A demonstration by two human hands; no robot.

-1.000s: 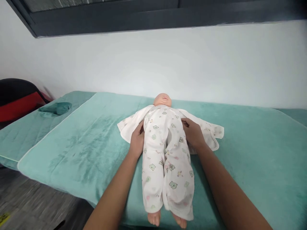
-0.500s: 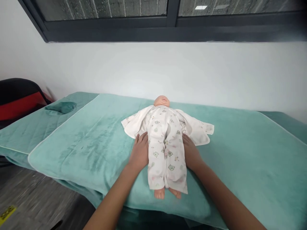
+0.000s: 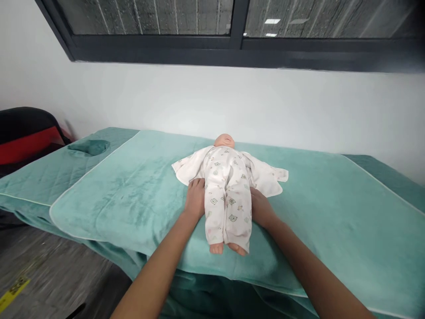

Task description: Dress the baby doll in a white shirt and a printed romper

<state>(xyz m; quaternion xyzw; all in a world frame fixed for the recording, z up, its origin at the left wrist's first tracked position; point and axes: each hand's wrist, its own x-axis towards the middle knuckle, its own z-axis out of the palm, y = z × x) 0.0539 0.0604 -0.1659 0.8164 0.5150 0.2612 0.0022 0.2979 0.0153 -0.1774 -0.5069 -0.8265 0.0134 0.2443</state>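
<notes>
A baby doll (image 3: pixel 225 141) lies on its back, head toward the wall, bare feet (image 3: pixel 216 248) toward me. It wears a white printed jacket (image 3: pixel 195 165) with sleeves spread sideways and white trousers (image 3: pixel 215 201) with small animal prints. My left hand (image 3: pixel 195 198) rests along the left side of the trousers, fingers stretched toward the jacket's hem. Against the opposite trouser side lies my right hand (image 3: pixel 261 207), its fingers extended, the tips partly hidden by the cloth. Neither hand visibly grips anything.
A teal plush cover (image 3: pixel 126 195) spreads over the bed, with a face hole (image 3: pixel 89 147) at the left end. A black and red chair (image 3: pixel 29 141) stands at far left. Behind are a white wall (image 3: pixel 139 95) and a dark-framed window (image 3: pixel 152 43).
My view has shifted slightly, so more window shows and the doll looks a little smaller. Both hands stay beside the trousers, almost unmoved relative to the doll.
</notes>
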